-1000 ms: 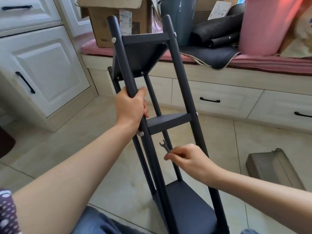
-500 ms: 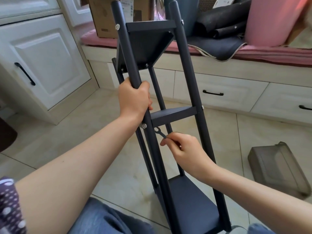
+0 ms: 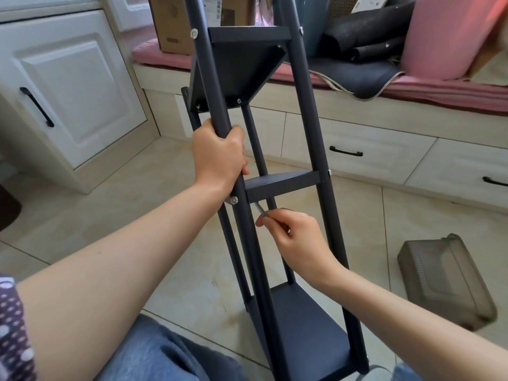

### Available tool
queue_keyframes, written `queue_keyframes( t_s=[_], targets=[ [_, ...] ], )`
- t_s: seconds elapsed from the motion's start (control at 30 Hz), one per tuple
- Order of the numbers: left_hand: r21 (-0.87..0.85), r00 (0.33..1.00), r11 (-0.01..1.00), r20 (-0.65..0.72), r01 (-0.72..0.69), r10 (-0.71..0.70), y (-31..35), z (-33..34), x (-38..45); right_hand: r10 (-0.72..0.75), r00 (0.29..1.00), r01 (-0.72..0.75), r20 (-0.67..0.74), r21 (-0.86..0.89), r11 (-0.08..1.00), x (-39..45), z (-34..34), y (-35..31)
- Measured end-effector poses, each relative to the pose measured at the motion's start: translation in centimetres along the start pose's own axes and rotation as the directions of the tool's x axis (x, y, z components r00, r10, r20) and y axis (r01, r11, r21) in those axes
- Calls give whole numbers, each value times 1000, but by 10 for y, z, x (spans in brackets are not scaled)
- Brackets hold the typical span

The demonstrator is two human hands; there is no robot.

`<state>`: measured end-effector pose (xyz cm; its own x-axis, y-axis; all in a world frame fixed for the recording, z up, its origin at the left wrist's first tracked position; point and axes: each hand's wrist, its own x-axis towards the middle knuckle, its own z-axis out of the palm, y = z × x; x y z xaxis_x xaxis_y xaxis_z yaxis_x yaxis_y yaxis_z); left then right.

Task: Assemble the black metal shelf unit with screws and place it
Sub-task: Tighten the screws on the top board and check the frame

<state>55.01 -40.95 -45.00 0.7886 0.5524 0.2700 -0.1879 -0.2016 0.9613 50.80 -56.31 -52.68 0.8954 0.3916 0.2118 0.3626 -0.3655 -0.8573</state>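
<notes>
A person's knees in blue jeans (image 3: 165, 353) sit at the bottom edge. Between them a black metal shelf unit (image 3: 308, 325) stands on the tiled floor (image 3: 170, 270), leaning away, with three shelves fixed between its poles. The right hand (image 3: 299, 240) pinches a small metal wrench (image 3: 259, 209), its tip tucked under the middle shelf (image 3: 283, 184). The left hand (image 3: 217, 158) is wrapped around the near left pole (image 3: 211, 86), just above a silver screw (image 3: 234, 199). A grey plastic box (image 3: 445, 279) lies on the floor to the right. Beyond are white cabinets (image 3: 77, 86) and a pink-cushioned bench (image 3: 453, 90)
</notes>
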Motion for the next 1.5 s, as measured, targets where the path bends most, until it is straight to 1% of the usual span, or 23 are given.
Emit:
queue_keyframes(
  t_s=[0.17,0.33,0.6,0.77,0.87,1.1,1.2,1.37,1.5],
  targets=[
    [-1,1000,1000,18,-6,6,1,-1,0,-22,999,24,-48,40,999,1,9,4],
    [7,1000,1000,11,-4,4,2,-1,0,-57,997,60,-50,65,996,4,19,11],
    [-6,1000,1000,15,17,-17,3,0,1,-49,985,77,-164,165,983,9,40,20],
    [-9,1000,1000,22,11,-11,1,1,3,-63,977,105,-201,205,973,14,49,25],
    [-13,1000,1000,24,11,-10,0,1,5,-78,971,123,-227,191,974,19,55,26],
    [-20,999,1000,26,18,-18,-2,0,6,-124,965,163,-233,154,975,25,62,28],
    [-20,999,1000,26,22,-22,-2,0,7,-144,971,172,-193,135,976,22,54,31],
    [1,1000,1000,17,25,-25,0,-1,8,-121,991,124,-52,72,990,17,31,23],
    [11,1000,1000,9,25,-25,0,-3,6,3,995,-12,100,94,996,18,4,14]
  ],
)
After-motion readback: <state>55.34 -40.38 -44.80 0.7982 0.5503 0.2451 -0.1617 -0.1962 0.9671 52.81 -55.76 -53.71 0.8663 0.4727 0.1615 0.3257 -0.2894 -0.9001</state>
